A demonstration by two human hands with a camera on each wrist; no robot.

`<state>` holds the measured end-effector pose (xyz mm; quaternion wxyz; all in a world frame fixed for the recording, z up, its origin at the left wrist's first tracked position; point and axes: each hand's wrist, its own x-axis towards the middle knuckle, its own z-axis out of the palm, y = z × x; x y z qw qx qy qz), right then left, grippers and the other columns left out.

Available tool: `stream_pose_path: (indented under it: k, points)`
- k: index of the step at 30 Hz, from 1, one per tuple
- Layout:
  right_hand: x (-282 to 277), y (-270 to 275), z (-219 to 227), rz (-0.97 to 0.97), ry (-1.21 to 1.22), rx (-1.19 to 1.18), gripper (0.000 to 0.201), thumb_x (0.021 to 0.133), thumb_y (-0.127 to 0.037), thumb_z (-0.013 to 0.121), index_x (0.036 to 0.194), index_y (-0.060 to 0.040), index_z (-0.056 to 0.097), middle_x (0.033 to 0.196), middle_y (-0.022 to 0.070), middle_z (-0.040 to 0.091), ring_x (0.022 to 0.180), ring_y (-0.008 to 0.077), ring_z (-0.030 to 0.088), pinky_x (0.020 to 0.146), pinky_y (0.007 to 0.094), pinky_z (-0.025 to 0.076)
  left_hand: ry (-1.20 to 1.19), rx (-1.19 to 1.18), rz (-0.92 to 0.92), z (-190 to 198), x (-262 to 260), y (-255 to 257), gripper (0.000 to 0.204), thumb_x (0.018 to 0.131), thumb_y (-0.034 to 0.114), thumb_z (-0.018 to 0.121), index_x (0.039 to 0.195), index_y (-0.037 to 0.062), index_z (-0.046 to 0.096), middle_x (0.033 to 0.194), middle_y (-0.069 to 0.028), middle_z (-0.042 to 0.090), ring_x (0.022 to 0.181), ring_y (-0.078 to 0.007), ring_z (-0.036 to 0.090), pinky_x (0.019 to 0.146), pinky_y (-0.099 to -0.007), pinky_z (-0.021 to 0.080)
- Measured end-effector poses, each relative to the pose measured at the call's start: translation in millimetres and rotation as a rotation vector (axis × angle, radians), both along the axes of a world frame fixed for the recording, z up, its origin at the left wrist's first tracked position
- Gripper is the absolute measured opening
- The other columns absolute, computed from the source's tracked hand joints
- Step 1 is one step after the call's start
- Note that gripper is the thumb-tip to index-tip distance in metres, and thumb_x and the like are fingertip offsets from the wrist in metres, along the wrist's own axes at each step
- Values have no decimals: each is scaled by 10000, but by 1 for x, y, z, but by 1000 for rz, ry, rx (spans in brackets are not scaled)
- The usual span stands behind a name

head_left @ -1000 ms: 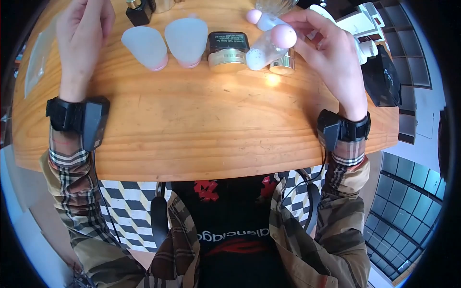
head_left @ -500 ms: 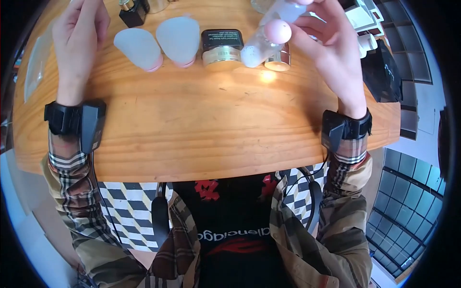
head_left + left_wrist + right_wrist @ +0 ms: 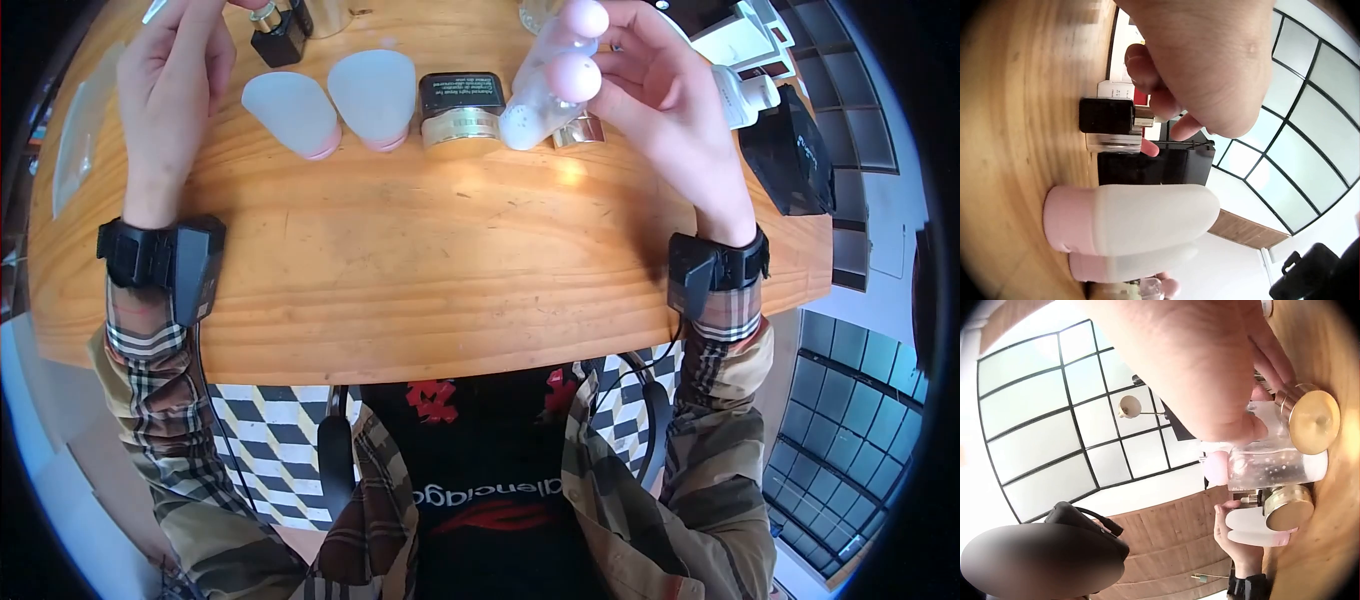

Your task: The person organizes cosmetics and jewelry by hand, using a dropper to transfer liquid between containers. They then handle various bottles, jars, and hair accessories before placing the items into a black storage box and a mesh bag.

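Note:
Two clear bottles with pink ball tops stand side by side in the head view, the nearer bottle (image 3: 529,112) in front of the farther bottle (image 3: 541,62). My right hand (image 3: 680,110) has its thumb and fingers around the farther one; the fingertips are partly hidden. Beyond two frosted white bottles with pink bases (image 3: 372,98) (image 3: 292,108), my left hand (image 3: 175,100) hovers at the left with fingers loosely bent. In the left wrist view it hangs near a black bottle with a gold cap (image 3: 1106,116); nothing shows in its grasp.
A black jar with a gold lid (image 3: 461,100) stands between the frosted and clear bottles, and a gold-lidded jar (image 3: 580,131) is behind the nearer clear one. At the right are a white bottle (image 3: 738,98), a black bag (image 3: 790,155) and white boxes. A clear packet (image 3: 75,150) lies far left.
The farther clear bottle has come toward the nearer one, with my right hand around it. My left hand has barely moved.

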<state>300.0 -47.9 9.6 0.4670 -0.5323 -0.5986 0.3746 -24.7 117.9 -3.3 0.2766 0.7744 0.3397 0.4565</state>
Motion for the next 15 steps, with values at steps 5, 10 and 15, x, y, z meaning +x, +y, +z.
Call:
stream_pose_path:
  k: [5, 10, 15]
  points:
    - [0, -2, 7, 12, -87, 12, 437, 900, 78, 705, 1294, -38, 554, 1203, 73, 671, 1116, 170, 672, 964, 319, 550, -39, -12, -26, -3, 0, 2, 378, 1099, 314, 507, 1049, 5, 721, 558, 61, 425, 473, -21, 363, 457, -219, 235]
    - [-6, -9, 20, 25, -78, -130, 445, 909, 84, 684, 1318, -35, 556, 1211, 66, 677, 1123, 163, 669, 952, 310, 549, -34, -28, -28, -5, 1, 2, 374, 1098, 306, 514, 1046, -1, 722, 570, 52, 431, 484, -22, 367, 463, -224, 238]
    - [-1, -7, 18, 66, -18, -206, 454, 914, 85, 663, 1336, -45, 556, 1214, 46, 668, 1166, 156, 643, 966, 317, 539, -21, -57, 0, -4, 0, 0, 373, 1097, 304, 517, 1045, -3, 723, 570, 58, 425, 490, -22, 373, 474, -225, 245]
